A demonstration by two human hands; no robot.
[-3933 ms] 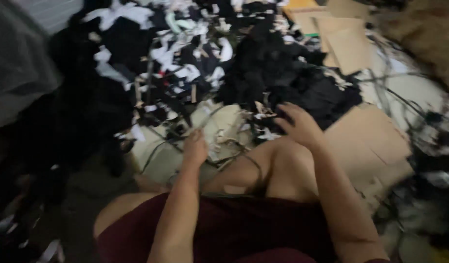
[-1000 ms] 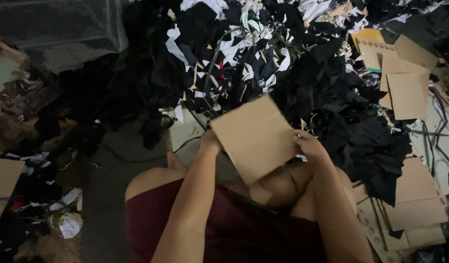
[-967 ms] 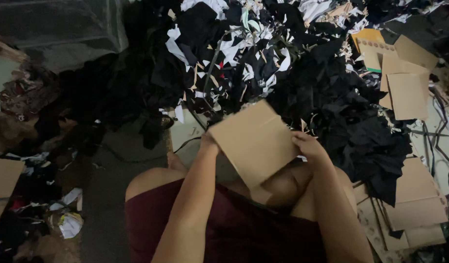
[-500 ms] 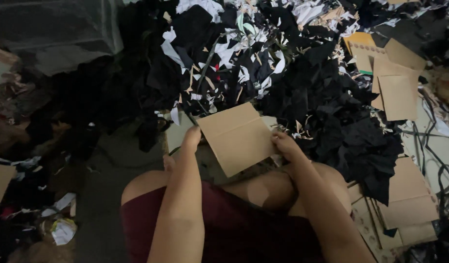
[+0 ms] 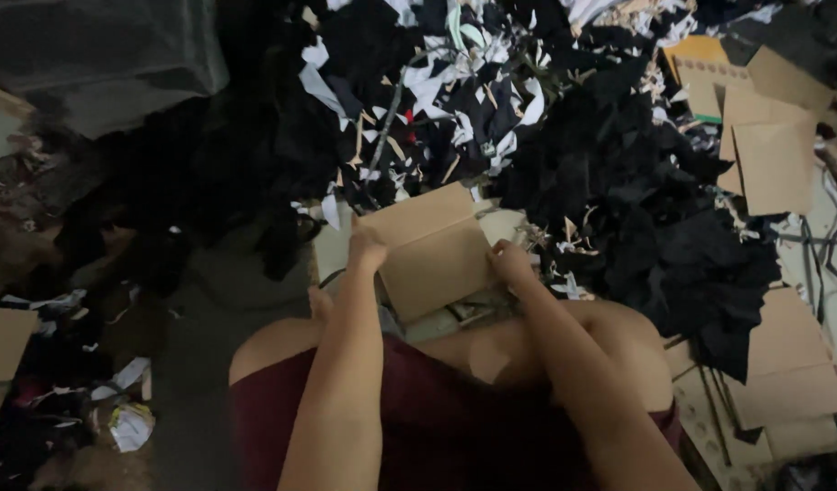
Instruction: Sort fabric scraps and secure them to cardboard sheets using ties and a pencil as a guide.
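Cardboard sheet (image 5: 432, 250): a flat tan piece, creased across its middle, is held just beyond the knees at the centre of the view, its far edge touching the scrap heap at 12 o'clock.

Left hand (image 5: 366, 247): it is closed on the sheet's left edge at 9 o'clock of the sheet, fingers curled over the top; the thumb cannot be seen.

Right hand (image 5: 512, 264): it is closed on the sheet's right edge at 3 o'clock of the sheet, fingertips pressed onto the face.

Weight: the sheet is judged light, since it is carried by two edge grips alone with no sag.

Stiffness: it is judged stiff along its panels but ready to fold at the crease; bending elsewhere would likely kink it.

Surface: a matt, dry paper face is shown, so little slipping is expected.

Best hold: opposite edges near the crease, as taken now, so that both panels are controlled.

Fabric scrap heap (image 5: 564, 155): a soft pile of black and white offcuts lies from 11 to 2 o'clock of the sheet, partly under its far edge.

Other cardboard pieces (image 5: 773, 164): more tan sheets lie at 2 o'clock, well apart from the hands, and others (image 5: 791, 364) at 4 o'clock on the floor.

Maroon shorts (image 5: 418, 427): these are seen at 6 o'clock, below the forearms.
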